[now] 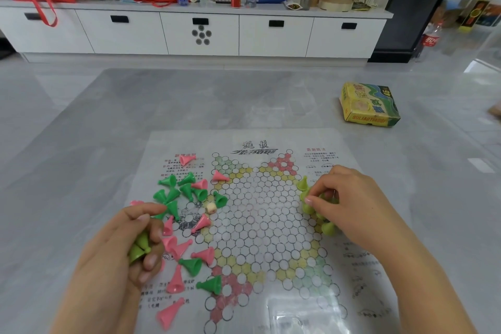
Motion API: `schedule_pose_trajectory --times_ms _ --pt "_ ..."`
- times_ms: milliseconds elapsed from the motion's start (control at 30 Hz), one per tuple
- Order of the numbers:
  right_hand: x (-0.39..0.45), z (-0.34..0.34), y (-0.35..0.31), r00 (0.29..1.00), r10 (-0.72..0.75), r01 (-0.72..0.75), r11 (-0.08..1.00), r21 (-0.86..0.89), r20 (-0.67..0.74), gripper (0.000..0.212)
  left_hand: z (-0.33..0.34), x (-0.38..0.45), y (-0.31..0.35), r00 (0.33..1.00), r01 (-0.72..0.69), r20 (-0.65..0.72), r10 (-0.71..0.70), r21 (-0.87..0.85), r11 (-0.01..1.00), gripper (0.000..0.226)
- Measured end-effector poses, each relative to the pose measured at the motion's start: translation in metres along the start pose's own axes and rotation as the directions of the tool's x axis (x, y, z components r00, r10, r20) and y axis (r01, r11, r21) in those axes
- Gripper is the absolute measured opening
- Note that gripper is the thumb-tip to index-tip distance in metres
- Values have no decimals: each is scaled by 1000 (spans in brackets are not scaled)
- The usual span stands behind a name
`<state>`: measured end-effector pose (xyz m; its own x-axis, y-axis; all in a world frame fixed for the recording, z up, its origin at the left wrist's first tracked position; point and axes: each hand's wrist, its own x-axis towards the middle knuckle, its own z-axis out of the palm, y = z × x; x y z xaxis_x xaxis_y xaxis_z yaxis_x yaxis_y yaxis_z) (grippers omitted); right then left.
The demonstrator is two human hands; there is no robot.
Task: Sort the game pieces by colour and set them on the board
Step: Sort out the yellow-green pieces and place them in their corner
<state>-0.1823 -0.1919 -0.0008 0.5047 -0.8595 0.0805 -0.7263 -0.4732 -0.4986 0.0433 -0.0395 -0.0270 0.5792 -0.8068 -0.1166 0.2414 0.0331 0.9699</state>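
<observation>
A Chinese checkers paper board [257, 214] lies flat on the grey table. Dark green cone pieces [187, 190] and pink cone pieces [176, 249] lie jumbled over its left side. Several lime green pieces [329, 228] stand grouped at the board's right point. My left hand [127, 247] grips a few lime green pieces [139, 248] in its curled fingers. Over at the right group, my right hand [344, 200] pinches a lime piece [307, 207] between thumb and fingers. One lime piece [303, 184] stands just beyond that hand.
A small cream die [211, 208] sits among the loose pieces. The yellow-green game box [368, 104] lies on the table at the far right. Behind the table runs a white cabinet [200, 32] loaded with bottles, bags and cans.
</observation>
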Motion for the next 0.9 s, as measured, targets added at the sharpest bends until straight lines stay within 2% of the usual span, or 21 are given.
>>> schedule_pose_trajectory --times_ms 133,233,367,433,500,567,633,733,833,900 --pt "-1 0 1 1000 7 -7 1000 2 4 10 3 -1 0 1000 13 -26 -14 -32 999 51" --pt "-1 0 1 1000 19 -19 1000 5 6 8 7 -4 2 995 42 -89 -54 -125 991 35" --pt "-2 -3 0 1000 24 -24 998 55 -6 11 16 -7 9 992 53 -103 -73 -184 981 27" --pt "-2 -4 -1 999 11 -9 999 51 -33 12 22 -7 18 992 76 -81 -99 -247 966 9" --pt "-2 -6 -5 996 8 -1 997 77 -84 13 30 -6 25 991 96 -54 -119 -321 942 22" --pt "-3 -7 -10 988 -8 27 992 122 -157 19 32 -7 18 991 111 -35 -131 -342 933 12" --pt "-3 -7 -18 975 -65 97 985 143 -210 23 32 -11 14 990 140 30 -138 -289 947 34" --pt "-5 0 -34 966 -192 224 956 190 -174 28 36 -22 12 984 144 134 -113 -247 958 23" --pt "-8 10 -50 949 -306 314 922 226 -73 23 40 -25 16 979 162 155 -131 -210 964 10" --pt "-11 13 -58 925 -378 373 883 285 -38 20 41 -24 15 970 181 199 -138 -215 960 37"
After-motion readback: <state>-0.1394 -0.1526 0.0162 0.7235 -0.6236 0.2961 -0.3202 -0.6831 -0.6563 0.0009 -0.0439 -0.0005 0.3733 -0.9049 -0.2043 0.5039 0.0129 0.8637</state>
